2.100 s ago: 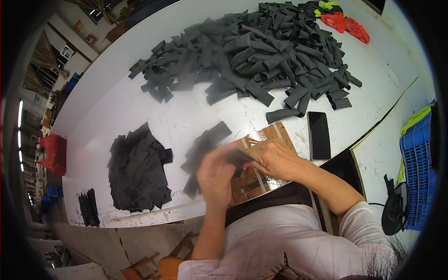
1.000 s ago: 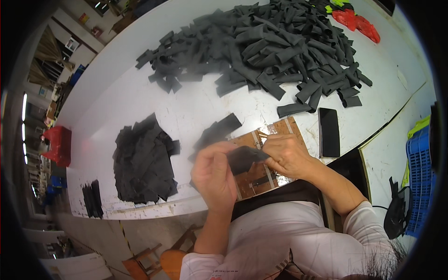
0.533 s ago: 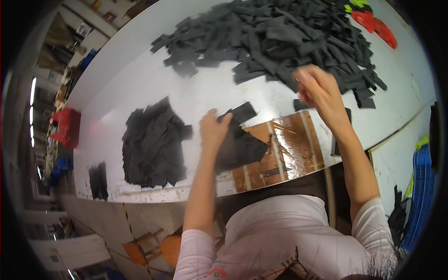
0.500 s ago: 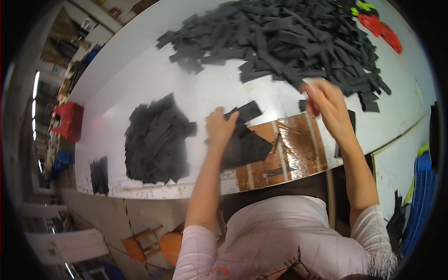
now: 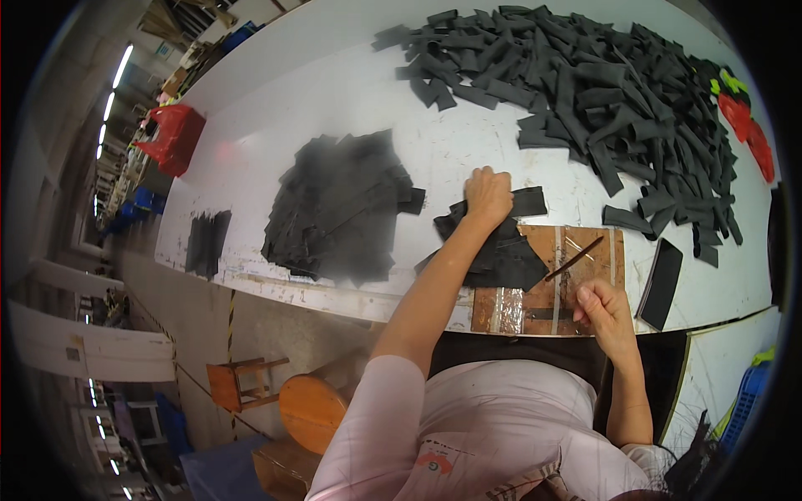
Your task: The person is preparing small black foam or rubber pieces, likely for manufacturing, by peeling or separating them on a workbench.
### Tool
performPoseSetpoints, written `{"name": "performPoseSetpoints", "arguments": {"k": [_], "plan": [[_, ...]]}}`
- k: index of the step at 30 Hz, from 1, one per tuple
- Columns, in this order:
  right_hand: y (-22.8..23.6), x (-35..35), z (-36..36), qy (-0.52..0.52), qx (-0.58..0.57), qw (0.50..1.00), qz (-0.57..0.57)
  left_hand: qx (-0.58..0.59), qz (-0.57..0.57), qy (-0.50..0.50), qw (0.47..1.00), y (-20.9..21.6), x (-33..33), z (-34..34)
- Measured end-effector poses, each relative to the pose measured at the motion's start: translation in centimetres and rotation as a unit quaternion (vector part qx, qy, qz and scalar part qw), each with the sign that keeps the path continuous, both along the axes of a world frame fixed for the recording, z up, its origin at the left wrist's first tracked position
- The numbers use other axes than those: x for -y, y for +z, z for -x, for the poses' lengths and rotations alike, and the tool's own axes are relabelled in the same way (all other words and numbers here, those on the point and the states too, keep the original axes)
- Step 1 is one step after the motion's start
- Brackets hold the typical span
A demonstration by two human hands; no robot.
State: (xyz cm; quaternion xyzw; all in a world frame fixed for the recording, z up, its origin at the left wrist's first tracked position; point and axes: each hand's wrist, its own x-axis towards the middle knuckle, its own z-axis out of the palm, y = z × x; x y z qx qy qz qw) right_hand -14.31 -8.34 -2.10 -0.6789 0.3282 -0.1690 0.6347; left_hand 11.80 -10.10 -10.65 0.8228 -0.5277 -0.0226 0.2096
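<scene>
My left hand is closed over a small pile of black fabric strips, its fingertips hidden from view. One black strip sticks out to the right from beside that hand. My right hand is curled, thumb against fingers, above the near right part of a brown board covered with clear tape. What its fingers hold, if anything, I cannot make out. A thin dark stick-like tool lies slanted on the board, and the small pile overlaps the board's left part.
A large heap of black fabric pieces covers the far right of the white table. Left stand a broad stack of strips, a small bundle and a red container. A black flat block lies right of the board.
My right hand has come back from the edge of the large heap to the board. My left hand has shifted slightly away from me, its fingers drawn together. The view has swung left.
</scene>
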Motion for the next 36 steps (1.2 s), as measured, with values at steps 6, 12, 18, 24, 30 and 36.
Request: {"name": "performPoseSetpoints", "arguments": {"k": [6, 12, 18, 24, 30, 36], "plan": [[0.3, -1.2, 0.2, 0.008, -0.014, 1.000, 0.017, 0.027, 0.269, 0.018, 0.963, 4.1, -0.9, 0.0], [1.4, -2.9, -0.7, -0.014, 0.008, 0.988, 0.152, -0.365, 0.510, 0.089, 0.774, 9.4, -7.2, 3.7], [0.3, -3.8, -3.9, -0.069, 0.053, 0.957, 0.277, -0.519, 0.424, 0.059, 0.740, 5.0, -11.1, 5.6], [-1.7, -3.8, -6.5, -0.150, 0.043, 0.967, 0.203, -0.580, 0.361, 0.021, 0.730, 2.9, -12.5, 6.9], [-1.6, -3.2, -6.3, -0.130, 0.101, 0.940, 0.299, -0.576, 0.339, -0.048, 0.742, 2.7, -12.0, 6.6], [0.6, -1.6, -4.5, 0.002, -0.016, 0.926, 0.378, -0.452, 0.221, -0.127, 0.855, 9.2, -11.1, 5.0]]}}
